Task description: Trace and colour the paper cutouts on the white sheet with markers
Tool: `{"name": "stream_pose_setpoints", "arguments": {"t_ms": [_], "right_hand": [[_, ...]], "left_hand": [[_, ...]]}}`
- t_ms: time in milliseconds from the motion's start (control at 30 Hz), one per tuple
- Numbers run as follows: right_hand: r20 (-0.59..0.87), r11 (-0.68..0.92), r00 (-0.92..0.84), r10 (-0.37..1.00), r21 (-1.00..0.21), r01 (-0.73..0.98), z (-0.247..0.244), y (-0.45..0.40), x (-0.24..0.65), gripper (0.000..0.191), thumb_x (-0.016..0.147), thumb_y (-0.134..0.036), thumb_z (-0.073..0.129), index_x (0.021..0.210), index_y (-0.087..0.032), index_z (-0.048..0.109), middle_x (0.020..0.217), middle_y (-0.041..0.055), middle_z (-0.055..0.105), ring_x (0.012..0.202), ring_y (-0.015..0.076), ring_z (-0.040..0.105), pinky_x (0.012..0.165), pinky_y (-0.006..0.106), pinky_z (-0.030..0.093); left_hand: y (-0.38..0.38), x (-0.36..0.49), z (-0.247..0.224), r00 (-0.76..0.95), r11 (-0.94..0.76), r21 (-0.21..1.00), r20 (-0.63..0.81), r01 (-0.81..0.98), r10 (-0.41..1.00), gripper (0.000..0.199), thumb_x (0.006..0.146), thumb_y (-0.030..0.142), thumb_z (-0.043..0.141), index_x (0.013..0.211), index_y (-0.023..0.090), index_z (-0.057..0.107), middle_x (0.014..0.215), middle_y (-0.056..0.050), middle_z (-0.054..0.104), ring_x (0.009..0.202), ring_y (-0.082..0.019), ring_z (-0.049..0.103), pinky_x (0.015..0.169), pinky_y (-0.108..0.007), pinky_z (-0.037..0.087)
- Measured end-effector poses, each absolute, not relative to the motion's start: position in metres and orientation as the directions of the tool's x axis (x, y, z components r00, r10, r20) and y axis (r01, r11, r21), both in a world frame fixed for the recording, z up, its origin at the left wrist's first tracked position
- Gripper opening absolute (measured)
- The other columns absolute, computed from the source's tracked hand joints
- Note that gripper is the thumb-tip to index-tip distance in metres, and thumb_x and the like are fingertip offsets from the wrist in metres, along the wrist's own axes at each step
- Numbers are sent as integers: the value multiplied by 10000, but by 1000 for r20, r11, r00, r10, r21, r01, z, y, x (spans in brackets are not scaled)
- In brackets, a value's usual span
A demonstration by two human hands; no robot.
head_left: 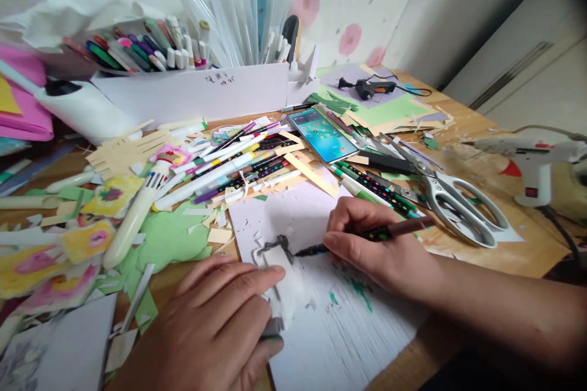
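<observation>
My right hand (pixel 376 244) is closed around a dark marker with colourful dots and a brown end (pixel 410 227). Its tip meets the right side of a small white paper piece (pixel 287 281) with a black, scribbled upper edge. My left hand (pixel 224 317) steadies that piece, index finger stretched across it and thumb below. A small grey part (pixel 273 327) shows between finger and thumb; its kind is unclear. Underneath lies a white sheet (pixel 339 336) with green and dark ink marks.
Many markers (pixel 238 164) and paper scraps lie behind the sheet, beside a phone (pixel 323 134). Grey-handled scissors (pixel 458 201) and a white glue gun (pixel 534 161) are on the right. A white box (pixel 192 94) of pens stands at the back. Green paper (pixel 177 238) lies left.
</observation>
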State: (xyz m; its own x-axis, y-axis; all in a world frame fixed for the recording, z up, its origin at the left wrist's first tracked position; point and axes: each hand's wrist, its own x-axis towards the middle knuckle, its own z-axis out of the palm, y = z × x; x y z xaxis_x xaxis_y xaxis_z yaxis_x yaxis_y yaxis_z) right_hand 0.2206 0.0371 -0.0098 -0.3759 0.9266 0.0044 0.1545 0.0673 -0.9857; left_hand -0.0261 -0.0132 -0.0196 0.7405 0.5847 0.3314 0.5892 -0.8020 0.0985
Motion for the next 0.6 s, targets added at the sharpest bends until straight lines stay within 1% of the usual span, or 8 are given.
{"name": "stream_pose_setpoints", "arguments": {"t_ms": [133, 267, 600], "right_hand": [[-10, 42, -370, 929, -990, 131, -8, 38, 220, 228, 791, -249, 603, 607, -193, 480, 527, -40, 508, 435, 62, 386, 406, 198, 297], [-14, 42, -353, 935, -988, 149, -8, 38, 219, 235, 786, -245, 603, 593, -195, 480, 518, -39, 513, 426, 60, 386, 391, 191, 291], [-5, 42, -333, 943, -990, 133, -10, 36, 220, 226, 798, -239, 606, 608, -183, 499, 507, -41, 542, 428, 62, 432, 410, 190, 313]], "left_hand": [[-14, -25, -21, 735, -802, 120, 341, 585, 586, 101, 836, 303, 544, 902, 234, 577, 1127, 4, 673, 975, -197, 616, 949, -367, 393], [-14, -23, -19, 715, -789, 150, 349, 596, 606, 64, 841, 281, 524, 860, 236, 564, 1088, 8, 683, 962, -189, 621, 942, -358, 404], [-12, -22, -19, 724, -788, 144, 322, 599, 609, 84, 846, 306, 543, 862, 233, 581, 1114, 0, 679, 953, -200, 622, 927, -380, 427]]}}
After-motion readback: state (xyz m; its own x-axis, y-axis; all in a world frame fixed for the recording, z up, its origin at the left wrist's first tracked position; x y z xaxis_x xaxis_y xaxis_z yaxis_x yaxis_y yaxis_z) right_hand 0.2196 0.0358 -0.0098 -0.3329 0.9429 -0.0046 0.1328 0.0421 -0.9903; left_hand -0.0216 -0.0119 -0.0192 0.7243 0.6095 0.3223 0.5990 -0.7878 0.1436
